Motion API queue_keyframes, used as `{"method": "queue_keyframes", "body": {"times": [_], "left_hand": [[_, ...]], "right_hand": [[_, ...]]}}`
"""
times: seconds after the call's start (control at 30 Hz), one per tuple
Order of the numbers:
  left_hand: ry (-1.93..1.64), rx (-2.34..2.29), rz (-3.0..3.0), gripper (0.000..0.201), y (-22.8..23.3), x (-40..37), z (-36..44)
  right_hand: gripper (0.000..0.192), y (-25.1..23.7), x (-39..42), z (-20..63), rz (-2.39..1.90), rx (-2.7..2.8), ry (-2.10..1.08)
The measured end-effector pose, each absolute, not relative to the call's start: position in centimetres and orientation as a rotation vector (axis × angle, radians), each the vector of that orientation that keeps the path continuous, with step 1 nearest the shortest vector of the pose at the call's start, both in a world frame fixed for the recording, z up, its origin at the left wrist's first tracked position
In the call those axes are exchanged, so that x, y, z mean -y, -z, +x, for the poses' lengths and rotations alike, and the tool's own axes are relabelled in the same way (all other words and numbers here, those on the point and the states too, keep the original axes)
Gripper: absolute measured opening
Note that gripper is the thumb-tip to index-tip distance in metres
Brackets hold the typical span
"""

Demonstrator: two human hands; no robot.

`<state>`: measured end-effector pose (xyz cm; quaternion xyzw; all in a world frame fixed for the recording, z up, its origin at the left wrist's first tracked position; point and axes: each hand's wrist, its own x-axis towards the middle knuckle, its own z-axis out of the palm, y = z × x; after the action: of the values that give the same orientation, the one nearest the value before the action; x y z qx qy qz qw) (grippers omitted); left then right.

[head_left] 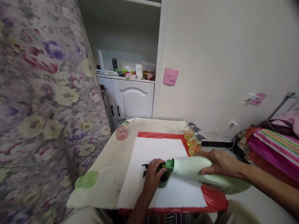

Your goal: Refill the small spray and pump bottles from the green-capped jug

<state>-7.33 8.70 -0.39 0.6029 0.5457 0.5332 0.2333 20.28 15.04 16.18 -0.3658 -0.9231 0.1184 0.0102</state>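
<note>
My right hand [217, 163] grips a large pale green plastic bottle [190, 166], tilted almost level with its mouth to the left. Its green spout [169, 165] meets the top of a small dark green bottle [164, 181]. Around the upper left of that small bottle, my left hand [153, 172] is closed. Just left of those fingers lies a small black piece [144, 170], partly hidden, whose kind I cannot make out. Any liquid between the two bottles is not visible. Beneath them is a white sheet [156, 147] with a scalloped edge.
A red sheet [161, 134] lies under the white one on the cloth-covered table [107, 165]. A pink bottle [121, 133] stands back left, several yellow bottles [192, 143] at the right edge. A translucent green cap-like piece [90, 179] lies front left. A floral curtain [53, 109] hangs left.
</note>
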Motion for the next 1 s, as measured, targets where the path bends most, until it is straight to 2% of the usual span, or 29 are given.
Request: {"method": "queue_keyframes", "body": {"times": [0.3, 0.5, 1.0], "left_hand": [[-1.387, -1.423, 1.7, 0.024, 0.1, -8.9, -8.1], [-1.357, -1.396, 1.688, 0.023, -0.2, -9.3, -8.5], [-1.366, -1.346, 1.613, 0.021, -0.2, -9.8, -8.4]], "right_hand": [[0.055, -16.5, -15.5, 19.9, -1.099, 2.927, -0.378], [0.06, -16.7, -15.6, 19.8, -1.089, 2.94, -0.327], [0.054, -17.7, -16.3, 19.2, -1.003, 3.015, -0.364]]}}
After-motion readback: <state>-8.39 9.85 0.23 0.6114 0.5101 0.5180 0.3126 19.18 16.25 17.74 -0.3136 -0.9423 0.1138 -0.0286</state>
